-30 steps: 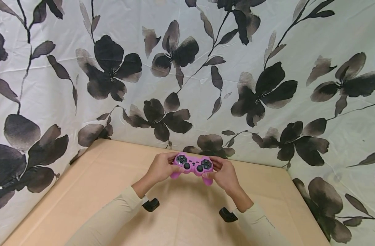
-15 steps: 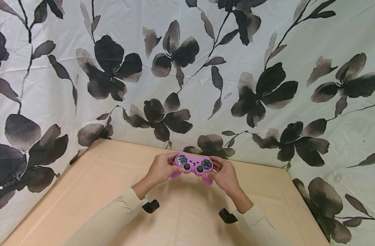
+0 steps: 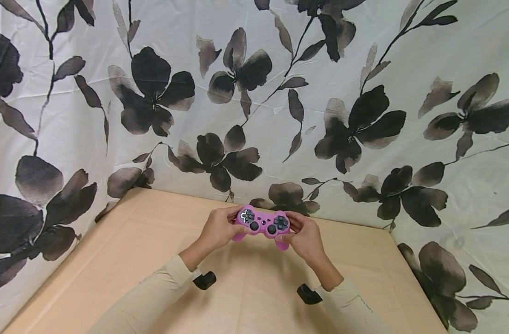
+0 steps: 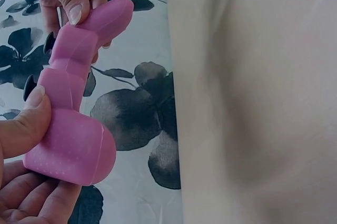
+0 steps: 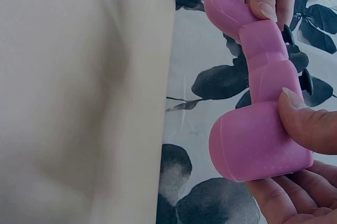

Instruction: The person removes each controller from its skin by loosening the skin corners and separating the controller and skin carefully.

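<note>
- Right now both hands carry one pink game controller point(image 3: 261, 224) above the far half of a tan table point(image 3: 112, 260), close to the flowered cloth backdrop point(image 3: 254, 93).
- The left hand point(image 3: 216, 228) is curled round the left grip: in the left wrist view its fingers point(image 4: 31, 200) cup the rounded lobe point(image 4: 73, 150) from beneath and the thumb lies along the top face.
- The right hand point(image 3: 306, 237) mirrors it, closed round the right grip; the right wrist view shows the thumb point(image 5: 308, 124) pressed on the upper face and the fingers point(image 5: 284, 203) wrapped under the lobe.
- Whether either thumb is actually pushing a stick or button I cannot tell; the head view is too small there.
- To hold it well, I would keep both palms snug on the lobes, the pad level and faced upward, thumbs free to reach the two black sticks point(image 3: 263, 228), and avoid squeezing so hard that the skin slips.
- The controller seems clad in a soft, matte silicone sleeve, faintly dotted on the grips, which should give good friction; its shape is two bulbous horns joined by a flatter bridge, with dark buttons and sticks standing proud.
- The sleeves point(image 3: 154, 292) are pale cream knit, each with a small black wrist camera point(image 3: 205, 280) beneath.
- The table is smooth and matte; the cloth behind is white with black ink-wash blossoms, faintly creased.
</note>
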Demonstrator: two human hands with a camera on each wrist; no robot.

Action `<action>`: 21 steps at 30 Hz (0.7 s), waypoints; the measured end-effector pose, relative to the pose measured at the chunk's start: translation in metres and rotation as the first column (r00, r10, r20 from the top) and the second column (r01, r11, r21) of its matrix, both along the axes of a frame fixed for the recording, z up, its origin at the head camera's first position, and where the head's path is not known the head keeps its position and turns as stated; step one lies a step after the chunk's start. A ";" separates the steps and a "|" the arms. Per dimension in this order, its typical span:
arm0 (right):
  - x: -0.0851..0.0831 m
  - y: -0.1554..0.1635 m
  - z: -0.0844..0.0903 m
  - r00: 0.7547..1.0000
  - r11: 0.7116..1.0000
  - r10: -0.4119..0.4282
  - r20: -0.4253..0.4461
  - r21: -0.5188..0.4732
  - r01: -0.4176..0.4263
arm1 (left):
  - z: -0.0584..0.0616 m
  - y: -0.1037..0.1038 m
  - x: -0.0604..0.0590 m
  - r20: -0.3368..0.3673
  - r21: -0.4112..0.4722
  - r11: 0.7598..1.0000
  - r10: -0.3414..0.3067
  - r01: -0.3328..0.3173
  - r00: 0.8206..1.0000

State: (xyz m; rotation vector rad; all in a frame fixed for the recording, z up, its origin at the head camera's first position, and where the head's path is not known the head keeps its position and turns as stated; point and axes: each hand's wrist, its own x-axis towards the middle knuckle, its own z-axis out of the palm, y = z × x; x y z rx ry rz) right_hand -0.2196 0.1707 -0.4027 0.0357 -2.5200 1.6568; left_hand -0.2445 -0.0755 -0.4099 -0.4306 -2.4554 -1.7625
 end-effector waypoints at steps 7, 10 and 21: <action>0.001 -0.003 -0.001 1.000 1.000 -0.011 -0.019 -0.004 0.011 | 0.001 -0.002 0.003 -0.005 -0.012 1.000 0.007 -0.007 1.000; 0.002 -0.003 -0.001 1.000 1.000 -0.017 -0.020 -0.006 0.017 | 0.003 -0.002 0.004 -0.006 -0.015 1.000 0.008 -0.008 1.000; 0.005 -0.007 -0.001 0.999 0.999 -0.032 -0.022 -0.019 0.031 | 0.002 -0.006 0.005 -0.016 0.002 1.000 0.004 -0.004 1.000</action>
